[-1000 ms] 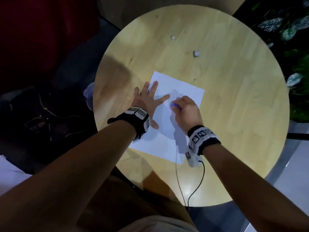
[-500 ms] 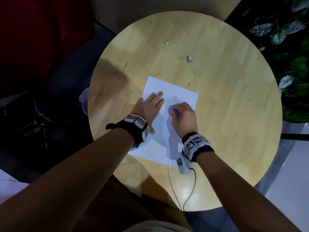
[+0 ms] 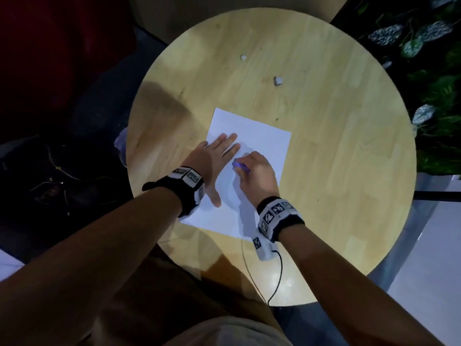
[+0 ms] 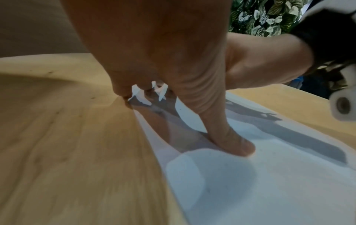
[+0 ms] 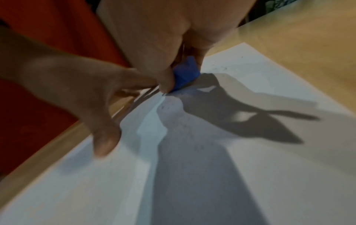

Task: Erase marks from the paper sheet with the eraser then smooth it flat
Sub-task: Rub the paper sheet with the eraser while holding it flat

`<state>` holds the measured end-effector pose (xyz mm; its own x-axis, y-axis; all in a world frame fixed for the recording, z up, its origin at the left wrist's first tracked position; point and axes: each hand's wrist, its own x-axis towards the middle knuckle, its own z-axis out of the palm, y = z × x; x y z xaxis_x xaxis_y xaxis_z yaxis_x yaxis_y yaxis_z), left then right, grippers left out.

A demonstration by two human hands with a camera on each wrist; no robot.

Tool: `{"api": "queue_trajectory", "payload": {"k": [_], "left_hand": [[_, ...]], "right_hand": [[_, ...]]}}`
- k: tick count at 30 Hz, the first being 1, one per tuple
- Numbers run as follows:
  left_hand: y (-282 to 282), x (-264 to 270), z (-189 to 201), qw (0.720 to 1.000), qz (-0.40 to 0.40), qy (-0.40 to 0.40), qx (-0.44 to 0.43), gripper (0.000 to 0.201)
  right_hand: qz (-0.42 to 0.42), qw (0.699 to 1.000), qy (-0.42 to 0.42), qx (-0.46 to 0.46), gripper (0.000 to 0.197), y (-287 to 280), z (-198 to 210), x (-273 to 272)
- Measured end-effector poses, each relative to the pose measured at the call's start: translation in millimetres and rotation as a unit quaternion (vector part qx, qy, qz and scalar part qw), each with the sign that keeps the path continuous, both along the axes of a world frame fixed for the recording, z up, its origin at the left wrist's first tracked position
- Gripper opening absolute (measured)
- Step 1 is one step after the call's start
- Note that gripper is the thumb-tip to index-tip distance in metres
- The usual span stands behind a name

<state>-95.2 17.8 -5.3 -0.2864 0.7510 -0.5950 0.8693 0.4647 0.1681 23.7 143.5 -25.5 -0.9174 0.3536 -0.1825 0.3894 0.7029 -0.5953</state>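
Observation:
A white paper sheet lies on the round wooden table. My left hand lies flat on the sheet's left part, fingers straight and together, thumb pressed on the paper. My right hand pinches a small blue eraser and holds it against the sheet just right of the left fingertips. Grey eraser crumbs dot the paper near the eraser in the right wrist view.
Two small pale scraps lie on the far part of the table. A black cable trails from my right wristband over the near table edge. Leafy plants stand to the right, dark floor to the left.
My left fingers, spread wide a second ago, have closed together on the sheet. The right hand with the eraser has stayed near the same spot on the paper, close to the left fingertips.

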Motion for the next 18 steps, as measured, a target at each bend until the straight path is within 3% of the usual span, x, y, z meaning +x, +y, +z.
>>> {"api": "queue_trajectory", "payload": {"k": [6,9,11,15,18], "left_hand": [[-16.9,1.2,-5.1,0.999,0.012,-0.02,0.024,0.157],[-11.8,5.2,-5.4,1.0,0.005,0.005,0.005,0.162],[-10.5,6.1,-4.1,1.0,0.003,0.01,-0.004,0.162],[-9.5,5.6,-2.5,1.0,-0.008,0.022,-0.013,0.162],[-10.9,5.0,-3.2,1.0,-0.004,0.019,-0.003,0.162]], "right_hand": [[0.111,0.994,0.005,-0.008,0.014,-33.7,10.9,66.9],[0.181,0.983,-0.02,-0.018,0.017,-29.1,14.4,66.2],[0.172,0.985,-0.01,0.001,0.017,-20.0,12.6,41.2],[0.055,0.998,0.011,0.032,0.013,-2.6,5.2,-7.9],[0.1,0.994,0.024,0.022,0.015,-25.7,8.8,21.9]]}}
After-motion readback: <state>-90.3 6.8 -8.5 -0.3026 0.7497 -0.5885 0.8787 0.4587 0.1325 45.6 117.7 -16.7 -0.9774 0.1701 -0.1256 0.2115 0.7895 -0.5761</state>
